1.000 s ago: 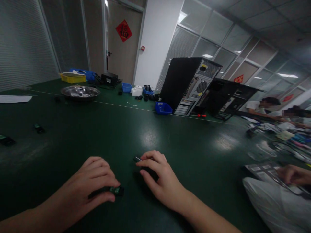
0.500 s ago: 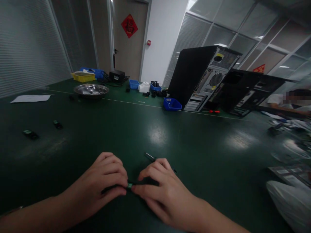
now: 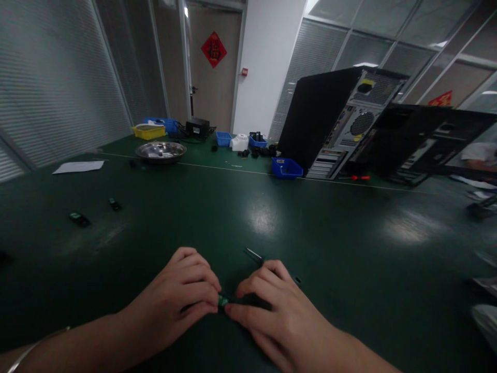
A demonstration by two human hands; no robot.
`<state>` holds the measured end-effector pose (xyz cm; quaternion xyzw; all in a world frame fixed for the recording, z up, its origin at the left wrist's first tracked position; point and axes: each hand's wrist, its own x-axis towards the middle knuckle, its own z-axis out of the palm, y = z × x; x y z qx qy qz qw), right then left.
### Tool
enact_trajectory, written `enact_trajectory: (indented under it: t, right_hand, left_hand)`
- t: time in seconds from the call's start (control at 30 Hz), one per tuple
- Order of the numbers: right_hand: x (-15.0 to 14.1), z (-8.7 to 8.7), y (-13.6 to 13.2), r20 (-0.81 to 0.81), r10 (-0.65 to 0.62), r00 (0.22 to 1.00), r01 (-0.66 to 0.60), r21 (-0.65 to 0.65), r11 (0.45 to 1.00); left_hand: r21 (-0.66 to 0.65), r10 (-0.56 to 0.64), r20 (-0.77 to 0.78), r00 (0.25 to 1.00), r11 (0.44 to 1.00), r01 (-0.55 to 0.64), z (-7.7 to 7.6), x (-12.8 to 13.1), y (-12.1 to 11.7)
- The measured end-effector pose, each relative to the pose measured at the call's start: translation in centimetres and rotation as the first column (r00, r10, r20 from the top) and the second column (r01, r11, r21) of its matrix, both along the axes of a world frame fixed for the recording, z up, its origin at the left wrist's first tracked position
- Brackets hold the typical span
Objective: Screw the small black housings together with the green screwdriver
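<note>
At the front of the green table, my left hand (image 3: 190,285) is closed, its thumb and fingertips pinching a small green circuit board (image 3: 222,300) with dark edges. Most of the board is covered by the fingers. My right hand (image 3: 277,311) is curled, with its thumb and fingers gripping the board's right end. Partly behind the right hand lies a screwdriver (image 3: 254,254), its metal shaft pointing to the upper left. Off to the left, two small black modules with green boards, a nearer one (image 3: 79,219) and a farther one (image 3: 114,204), rest on the table.
A steel bowl (image 3: 161,152) and white paper (image 3: 78,167) lie at the far left. Beyond the middle are a blue bin (image 3: 286,169), a white device (image 3: 239,142) and a yellow basket (image 3: 148,132). A black computer tower (image 3: 326,114) stands at the back right, near a red-handled tool (image 3: 360,177).
My view has swung a little to the left, so everything appears farther right. Both hands stay closed at the circuit board, with little finger movement visible.
</note>
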<state>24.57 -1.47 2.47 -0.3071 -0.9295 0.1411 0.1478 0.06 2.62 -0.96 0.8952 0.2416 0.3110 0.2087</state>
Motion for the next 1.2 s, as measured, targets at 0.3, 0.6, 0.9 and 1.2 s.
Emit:
enact_trajectory:
  t: [0.3, 0.6, 0.9, 1.2]
  right_hand:
    - [-0.3, 0.4, 0.2, -0.027, 0.0, 1.0, 0.001, 0.04, 0.999]
    - [0.0, -0.8, 1.4, -0.146, 0.041, 0.988, -0.014, 0.184, 0.983]
    - [0.2, -0.8, 1.5, -0.176, 0.021, 0.984, -0.005, 0.093, 0.996]
    - [1.2, -1.1, 2.4, -0.152, 0.028, 0.988, -0.003, 0.164, 0.986]
  left_hand:
    - [-0.03, -0.007, -0.062, 0.998, 1.0, 0.005, 0.5, 0.0, -0.2]
    - [0.198, 0.425, -0.226, 0.877, 0.901, -0.386, 3.1, -8.8, 8.7]
    - [0.089, 0.584, -0.378, 0.718, 0.795, -0.6, 4.5, -18.4, 17.6]
    - [0.182, 0.67, -0.385, 0.635, 0.729, -0.66, 5.7, -19.2, 16.3]
